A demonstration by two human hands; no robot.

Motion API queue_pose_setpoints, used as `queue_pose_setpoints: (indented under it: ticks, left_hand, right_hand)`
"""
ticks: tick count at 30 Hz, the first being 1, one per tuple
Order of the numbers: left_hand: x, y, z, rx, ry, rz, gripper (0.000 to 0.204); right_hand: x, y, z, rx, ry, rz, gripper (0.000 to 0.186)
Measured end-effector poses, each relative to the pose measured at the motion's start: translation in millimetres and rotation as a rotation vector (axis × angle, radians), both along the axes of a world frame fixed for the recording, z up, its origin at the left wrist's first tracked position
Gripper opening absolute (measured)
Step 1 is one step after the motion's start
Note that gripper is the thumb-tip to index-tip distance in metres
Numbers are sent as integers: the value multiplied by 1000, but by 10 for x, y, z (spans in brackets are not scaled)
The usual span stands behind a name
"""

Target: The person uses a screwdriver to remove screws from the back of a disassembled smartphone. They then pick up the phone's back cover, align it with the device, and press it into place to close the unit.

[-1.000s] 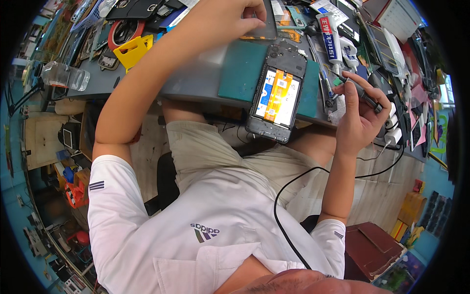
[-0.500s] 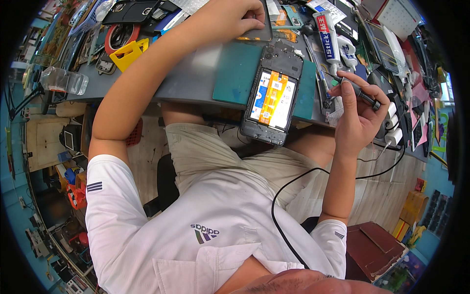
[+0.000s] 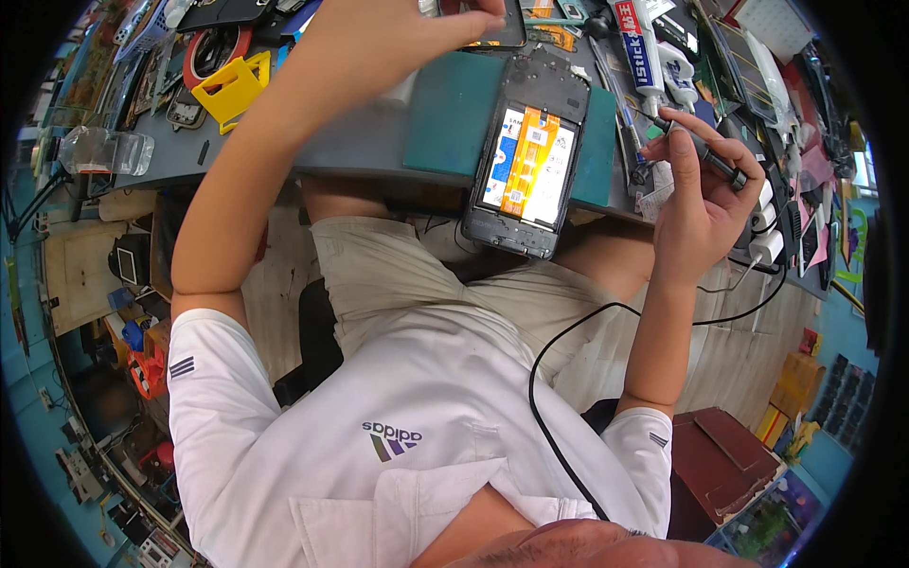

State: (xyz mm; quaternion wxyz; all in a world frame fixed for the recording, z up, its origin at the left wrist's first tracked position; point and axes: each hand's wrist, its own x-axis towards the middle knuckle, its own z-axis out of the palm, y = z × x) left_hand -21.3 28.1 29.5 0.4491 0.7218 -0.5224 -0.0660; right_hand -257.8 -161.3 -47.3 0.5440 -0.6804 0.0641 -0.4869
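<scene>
My left hand [image 3: 417, 38] reaches over the bench at the top edge, thumb and fingertips bent together above a dark flat phone panel [image 3: 512, 28]. What they pinch, if anything, is too small to make out. My right hand [image 3: 701, 194] is closed round a dark-handled screwdriver [image 3: 705, 151], its thin tip pointing up and left. Between the hands lies an opened phone [image 3: 516, 232], a white battery and an orange ribbon cable [image 3: 530, 161] showing inside. It rests on a green mat [image 3: 440, 118], its lower end jutting past the bench edge.
A yellow plastic stand [image 3: 232, 92], a red tape ring [image 3: 192, 71] and a clear plastic container [image 3: 114, 151] sit at the left. To the right are a glue tube [image 3: 636, 52], white plugs [image 3: 765, 248] and crowded parts. A black cable [image 3: 544, 398] crosses in front of me.
My left hand has moved further up and slightly left, partly out of the picture. My right hand still holds the screwdriver. The whole view has shifted slightly; the phone remains on the mat.
</scene>
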Motion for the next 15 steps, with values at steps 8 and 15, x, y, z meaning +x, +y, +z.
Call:
queue_pose_setpoints:
  ticks: [8, 15]
  left_hand:
    - [-506, 482, -399, -201, 81, -109, 31]
    - [-879, 575, -570, -247, 265, -127, 79]
  right_hand:
    - [13, 4, 28, -51, 22, 14, 36]
    - [-147, 452, 299, -76, 53, 165, 41]
